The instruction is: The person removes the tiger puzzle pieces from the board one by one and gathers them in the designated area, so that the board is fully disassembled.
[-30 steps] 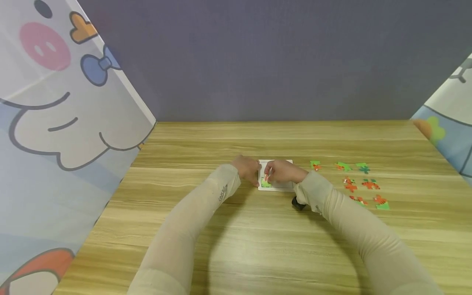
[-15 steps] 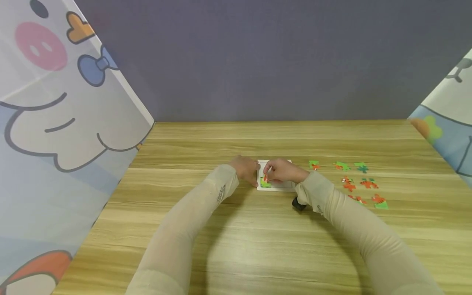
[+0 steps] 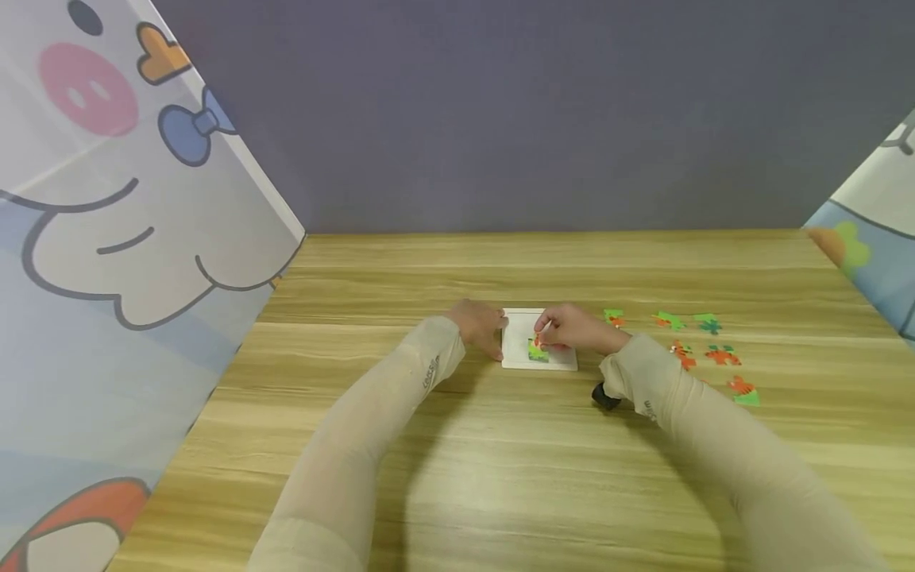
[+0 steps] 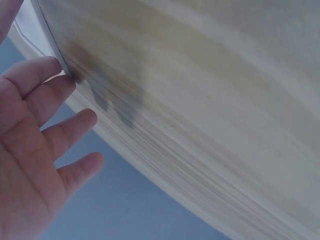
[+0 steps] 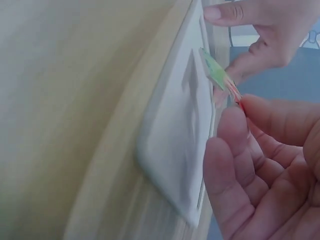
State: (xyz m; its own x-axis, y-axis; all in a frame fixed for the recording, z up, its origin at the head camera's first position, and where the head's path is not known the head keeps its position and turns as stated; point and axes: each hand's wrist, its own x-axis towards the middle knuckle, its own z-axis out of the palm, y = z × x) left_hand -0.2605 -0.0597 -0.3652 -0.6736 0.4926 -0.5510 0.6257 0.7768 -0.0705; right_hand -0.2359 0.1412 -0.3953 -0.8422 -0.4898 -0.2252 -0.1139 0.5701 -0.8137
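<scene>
In the head view my right hand [image 3: 573, 327] pinches a green and red jigsaw puzzle piece [image 3: 538, 350] between thumb and fingertips, over the white puzzle tray [image 3: 516, 337]. The right wrist view has the jigsaw puzzle piece [image 5: 216, 74] tilted, its red end between thumb and index finger and its green end above the tray [image 5: 167, 130]. At the tray's left edge, my left hand [image 3: 478, 325] rests with thumb and fingers spread. The left wrist view shows the left hand [image 4: 37, 130] with fingers extended, two fingertips right at the tray's corner.
Loose jigsaw pieces [image 3: 723, 357] in orange and green lie apart on the wooden table [image 3: 500, 477], right of the tray; the right forearm partly covers some. A black object [image 3: 606, 396] sits under the right wrist. A grey panel [image 3: 543, 119] rises behind the table.
My right hand has moved right with the puzzle piece, from the tray's left end toward its middle. The left hand stays at the tray's left edge.
</scene>
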